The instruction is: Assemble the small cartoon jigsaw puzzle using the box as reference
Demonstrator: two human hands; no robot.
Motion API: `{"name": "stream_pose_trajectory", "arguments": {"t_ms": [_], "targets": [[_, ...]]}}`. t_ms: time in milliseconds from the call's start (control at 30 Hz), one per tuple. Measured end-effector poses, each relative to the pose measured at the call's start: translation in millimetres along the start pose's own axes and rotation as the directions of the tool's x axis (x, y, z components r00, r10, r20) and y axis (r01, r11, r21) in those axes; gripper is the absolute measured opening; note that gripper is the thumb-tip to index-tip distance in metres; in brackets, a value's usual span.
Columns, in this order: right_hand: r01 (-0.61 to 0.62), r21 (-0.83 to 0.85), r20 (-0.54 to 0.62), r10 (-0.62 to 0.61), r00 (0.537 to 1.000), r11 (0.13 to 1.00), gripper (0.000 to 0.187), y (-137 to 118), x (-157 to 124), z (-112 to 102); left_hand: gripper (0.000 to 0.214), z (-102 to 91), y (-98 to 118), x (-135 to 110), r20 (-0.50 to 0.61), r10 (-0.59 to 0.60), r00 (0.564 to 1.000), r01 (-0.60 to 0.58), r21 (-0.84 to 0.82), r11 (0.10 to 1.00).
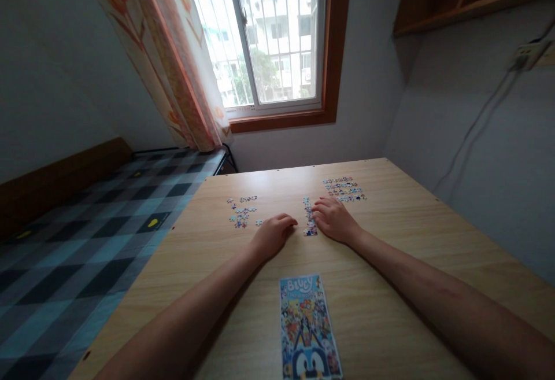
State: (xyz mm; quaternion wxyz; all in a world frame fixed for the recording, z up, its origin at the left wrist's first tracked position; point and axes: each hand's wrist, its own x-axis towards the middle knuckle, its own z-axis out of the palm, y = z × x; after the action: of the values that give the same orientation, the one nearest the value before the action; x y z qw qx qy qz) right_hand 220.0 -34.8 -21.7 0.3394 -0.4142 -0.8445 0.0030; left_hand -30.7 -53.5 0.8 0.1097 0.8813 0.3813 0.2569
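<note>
A short strip (309, 221) of joined jigsaw pieces lies near the middle of a pale wooden bench (411, 241), running away from us. It sits between two bare hands.

The right grip (335, 219) rests palm down just right of the strip, its bent fingertips touching the strip's edge. We cannot tell whether it pinches a piece or only presses on the row. The left grip (274, 233) lies palm down just left of the strip, with its fingers loosely curled and nothing visible in it.

Further left, a small scatter of loose pieces (241, 213) is spread out, most of them apart from one another. Beyond the right grip, a tidy patch (344, 190) of pieces lies in rows. They are too small for us to say whether they are joined or only sorted.

Nearest to us, a colourful cartoon picture (309, 328) lies flat between the forearms.

We judge the puzzle to be at an early stage. One narrow strip is joined, the patch is perhaps partly built, and the loose pieces are unplaced. Nothing matches the full picture yet.

To the left of the bench is a bed (87, 235) with a blue and black check cover. Ahead, a barred window (269, 33) has a patterned curtain (173, 50) pulled to its left side.
</note>
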Motion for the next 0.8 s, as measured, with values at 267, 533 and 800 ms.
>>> {"name": "stream_pose_trajectory", "arguments": {"t_ms": [267, 533, 800], "targets": [[-0.026, -0.023, -0.044, 0.025, 0.999, 0.999, 0.019, -0.3, -3.1, 0.1, 0.034, 0.7, 5.0, -5.7, -0.227, -0.230, 0.946, 0.166, -0.268, 0.949], [0.034, 0.103, -0.120, -0.021, 0.993, 0.994, 0.021, -0.8, -7.8, -7.6, 0.012, -1.2, 15.5, -6.7, -0.087, -0.167, 0.982, 0.178, 0.129, 0.976], [0.146, 0.150, 0.015, -0.150, 0.989, 0.978, 0.017, -20.7, -11.6, -16.2, 0.012, -2.7, 21.6, -7.4, -0.036, -0.184, 0.982, 0.187, 0.167, 0.968]]}}
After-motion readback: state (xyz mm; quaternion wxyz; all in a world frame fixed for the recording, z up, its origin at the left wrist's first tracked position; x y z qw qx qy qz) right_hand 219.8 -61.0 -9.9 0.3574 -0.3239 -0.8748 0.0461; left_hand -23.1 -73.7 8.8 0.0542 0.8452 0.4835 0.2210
